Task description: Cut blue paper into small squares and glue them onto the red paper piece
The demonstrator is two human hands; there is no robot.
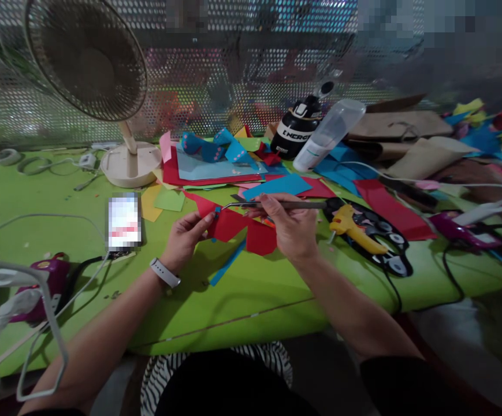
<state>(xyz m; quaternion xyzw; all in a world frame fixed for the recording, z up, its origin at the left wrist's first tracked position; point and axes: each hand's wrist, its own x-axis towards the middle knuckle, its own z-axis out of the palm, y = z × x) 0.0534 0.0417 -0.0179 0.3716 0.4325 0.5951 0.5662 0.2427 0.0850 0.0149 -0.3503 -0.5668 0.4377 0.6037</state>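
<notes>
My left hand (185, 234) pinches the left part of a cut red piece (229, 224) between thumb and fingers. Tweezers (285, 204) with a bent tip are held in my right hand (292, 225), their tip pointing left at a tiny blue bit (218, 210) on the red piece, near my left thumb. The red piece reaches right to beside my right hand, above the green table. Below it, a narrow blue strip (229, 263) lies slanted on the table.
A fan (131, 164) and a lit phone (123, 222) are on the left. Behind my hands lie coloured sheets (216, 167), a black bottle (294, 132) and a clear bottle (328, 136). On the right are a yellow glue gun (359, 230) and cables. A purple power strip (47, 283) sits front left.
</notes>
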